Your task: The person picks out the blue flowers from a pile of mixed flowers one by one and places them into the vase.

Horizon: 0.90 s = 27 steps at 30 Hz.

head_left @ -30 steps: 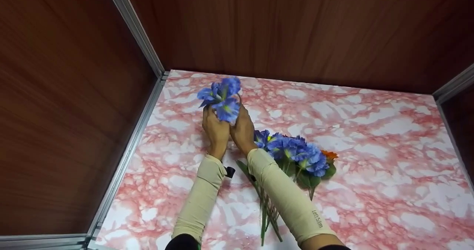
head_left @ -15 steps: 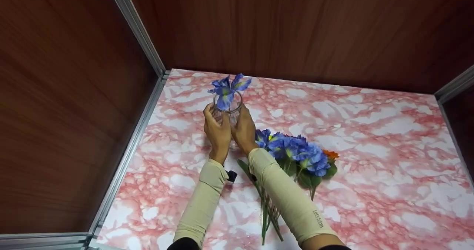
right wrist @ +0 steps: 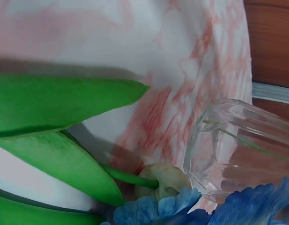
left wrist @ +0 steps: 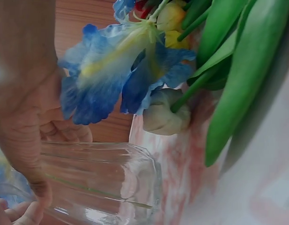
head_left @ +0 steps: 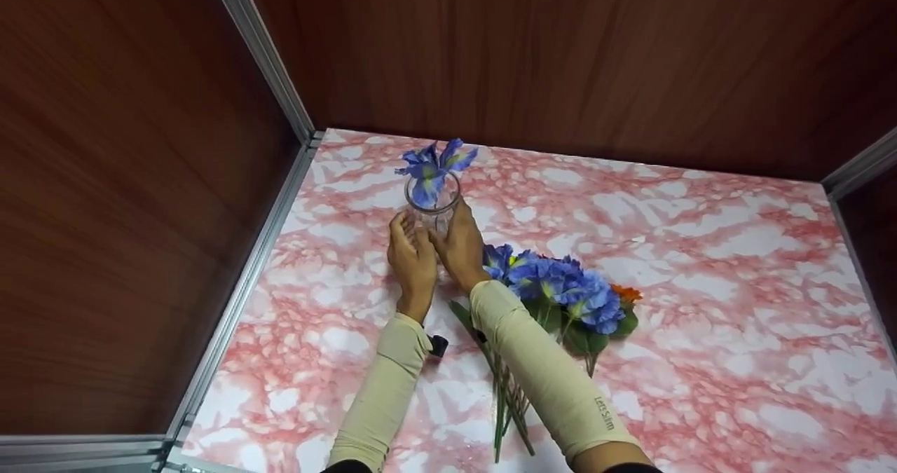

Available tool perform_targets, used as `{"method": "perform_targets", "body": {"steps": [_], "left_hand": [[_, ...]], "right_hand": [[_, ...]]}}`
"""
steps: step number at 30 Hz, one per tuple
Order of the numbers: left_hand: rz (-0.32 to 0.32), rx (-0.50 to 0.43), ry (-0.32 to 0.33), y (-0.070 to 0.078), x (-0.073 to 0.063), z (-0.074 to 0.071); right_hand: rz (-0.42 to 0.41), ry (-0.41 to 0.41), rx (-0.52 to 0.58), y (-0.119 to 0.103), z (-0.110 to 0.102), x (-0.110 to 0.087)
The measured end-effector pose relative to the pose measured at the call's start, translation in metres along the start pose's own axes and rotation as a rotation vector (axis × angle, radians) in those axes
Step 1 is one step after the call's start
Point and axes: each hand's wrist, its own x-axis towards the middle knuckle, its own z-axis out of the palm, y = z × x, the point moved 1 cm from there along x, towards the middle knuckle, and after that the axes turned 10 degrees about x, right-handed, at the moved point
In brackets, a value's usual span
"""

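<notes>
A clear glass vase (head_left: 432,214) stands near the back left, holding one blue iris (head_left: 427,173) whose petals spread above the rim. Its thin green stem (left wrist: 97,191) shows through the glass in the left wrist view. My right hand (head_left: 462,247) grips the vase from the right, thumb in front and fingers behind. My left hand (head_left: 413,259) is at the vase's left front, fingers loosely bent and thumb apart from them. Whether its fingertips touch the glass is hard to tell. The right wrist view shows the vase's faceted base (right wrist: 200,145) but neither hand.
A bunch of blue irises (head_left: 553,280) lies on the pink-and-white marbled table (head_left: 729,263), with an orange flower (head_left: 626,293) at its right side. Their stems (head_left: 499,417) run towards the front, under the right forearm. Brown wooden panels (head_left: 560,59) enclose the back and sides.
A second ago both hands were close around the vase top under the iris. The iris has shifted right and leaned back, and the rim shows. My left hand has slid lower and loosened.
</notes>
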Motion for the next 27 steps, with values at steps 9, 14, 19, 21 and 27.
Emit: {"method": "perform_targets", "body": {"steps": [9,14,19,21,27], "left_hand": [[0.018,0.027,-0.025,0.000,-0.009,0.000],[-0.006,0.015,-0.054,-0.001,-0.015,-0.001],[-0.038,0.014,-0.074,0.001,-0.021,-0.002],[-0.042,0.012,-0.087,0.003,-0.024,-0.003],[-0.051,0.003,-0.131,0.006,-0.033,-0.007]], "right_hand": [[0.024,0.000,-0.069,0.000,-0.009,0.003],[0.040,0.010,-0.076,-0.001,-0.016,-0.005],[-0.003,0.037,-0.063,-0.005,-0.023,-0.018],[-0.018,0.047,-0.027,-0.006,-0.027,-0.022],[-0.028,0.043,0.057,-0.011,-0.037,-0.041]]}}
